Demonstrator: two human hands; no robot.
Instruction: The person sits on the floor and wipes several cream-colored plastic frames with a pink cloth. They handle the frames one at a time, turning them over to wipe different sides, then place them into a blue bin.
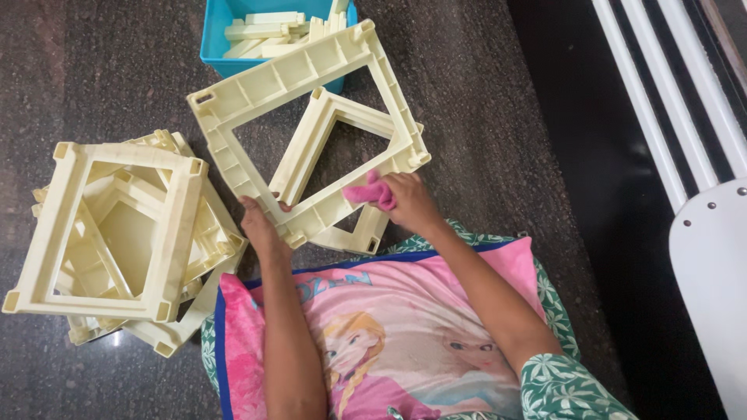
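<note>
A blue bin (212, 35) of cream plastic strips (264, 29) sits at the far edge of the dark speckled floor (482, 101). A pink printed cushion (389, 327) covers the lap. The left hand (261, 225) closes around the near corner of a cream square frame (303, 117), which lies tilted over another frame. The right hand (411, 201) pinches a pink cloth (370, 193) against its near rail. More frames (117, 233) are stacked to the left.
</note>
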